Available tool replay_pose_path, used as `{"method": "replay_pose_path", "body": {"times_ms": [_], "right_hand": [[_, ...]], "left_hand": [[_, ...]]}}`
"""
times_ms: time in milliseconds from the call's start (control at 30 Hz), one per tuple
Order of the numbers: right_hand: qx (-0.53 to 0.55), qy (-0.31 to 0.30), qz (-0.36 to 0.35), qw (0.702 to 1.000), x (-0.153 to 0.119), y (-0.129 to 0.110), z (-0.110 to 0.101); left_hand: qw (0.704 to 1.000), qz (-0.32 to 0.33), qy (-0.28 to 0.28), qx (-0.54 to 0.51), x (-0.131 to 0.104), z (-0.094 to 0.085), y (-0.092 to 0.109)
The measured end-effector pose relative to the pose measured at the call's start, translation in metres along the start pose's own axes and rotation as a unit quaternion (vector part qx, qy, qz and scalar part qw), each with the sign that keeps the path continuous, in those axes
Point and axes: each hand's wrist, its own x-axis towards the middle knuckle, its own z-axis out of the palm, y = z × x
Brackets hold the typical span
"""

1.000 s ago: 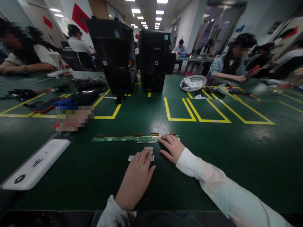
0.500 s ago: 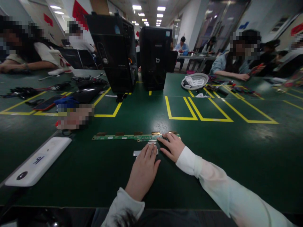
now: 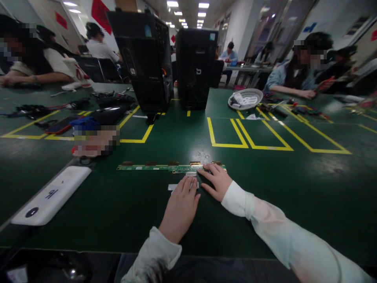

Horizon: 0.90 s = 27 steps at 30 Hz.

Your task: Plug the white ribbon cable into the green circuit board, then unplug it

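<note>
A long, narrow green circuit board (image 3: 147,168) lies flat on the green table, with copper-coloured tabs along its far edge. My right hand (image 3: 216,181) rests on the board's right end, fingers spread, thumb pointing towards my other hand. Just in front of the board, my left hand (image 3: 181,206) lies palm down with its fingers stretched out over a pale flat strip (image 3: 172,187). That strip is mostly covered by the hand. Beyond the left fingertips, a silvery flat piece (image 3: 191,174) meets the board's near edge. Whether it is joined to the strip cannot be made out.
To the left lies a long white device (image 3: 53,196) with a round black button. Two black computer towers (image 3: 144,67) stand at the back. A white basket (image 3: 246,98) holds pale parts. Cables (image 3: 44,110) and a blue item (image 3: 85,123) lie left; people sit around.
The view has shifted slightly, so everything sits a little further right and higher. Both hands keep nearly the same places at the board and the strip.
</note>
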Motion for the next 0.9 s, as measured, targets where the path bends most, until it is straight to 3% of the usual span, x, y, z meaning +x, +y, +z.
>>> {"method": "replay_pose_path", "body": {"times_ms": [200, 667, 767, 900], "right_hand": [[0.014, -0.01, -0.004, 1.0, -0.001, 0.002, -0.002], [-0.005, -0.017, -0.001, 1.0, 0.002, 0.001, -0.004], [-0.007, -0.019, -0.003, 1.0, 0.001, 0.001, -0.003], [-0.016, -0.008, -0.006, 1.0, 0.0, 0.001, 0.0]], "left_hand": [[0.999, 0.031, 0.003, -0.017, 0.002, -0.002, -0.006], [1.0, 0.011, 0.022, 0.009, 0.001, -0.013, -0.002], [0.999, -0.012, 0.039, 0.018, -0.011, -0.022, -0.016], [0.995, -0.07, 0.036, 0.063, -0.039, -0.029, -0.055]]}}
